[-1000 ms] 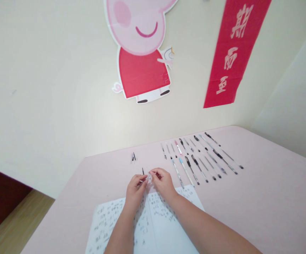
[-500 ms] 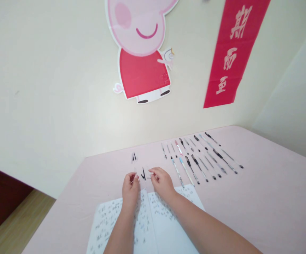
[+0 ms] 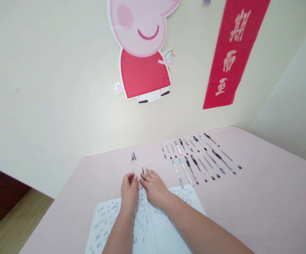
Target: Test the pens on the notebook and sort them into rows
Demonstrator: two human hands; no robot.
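Above the top edge of the notebook [image 3: 102, 218], my left hand [image 3: 129, 186] is closed in a pinch. A thin clear plastic pen part [image 3: 133, 171] sticks up from its fingertips. My right hand [image 3: 154, 187] lies low on the table close beside it, palm down with fingers stretched forward. Its fingers cover part of the small black pen pieces; the tip of a black pen piece [image 3: 142, 170] shows just beyond them. Whether anything lies under the right fingertips is hidden.
Several pens [image 3: 192, 169] and refills lie in two rows on the pink tablecloth [image 3: 261, 197] to the right. A small group of black and clear pen parts [image 3: 133, 157] lies farther back. Behind the table, the wall [image 3: 63, 106] carries a pig sticker [image 3: 145, 76] and a red banner [image 3: 225, 84].
My right hand has moved slightly left and flattened from a pinch, now covering most of the black pieces that lay between the hands. My left hand keeps its pinch nearly in place.
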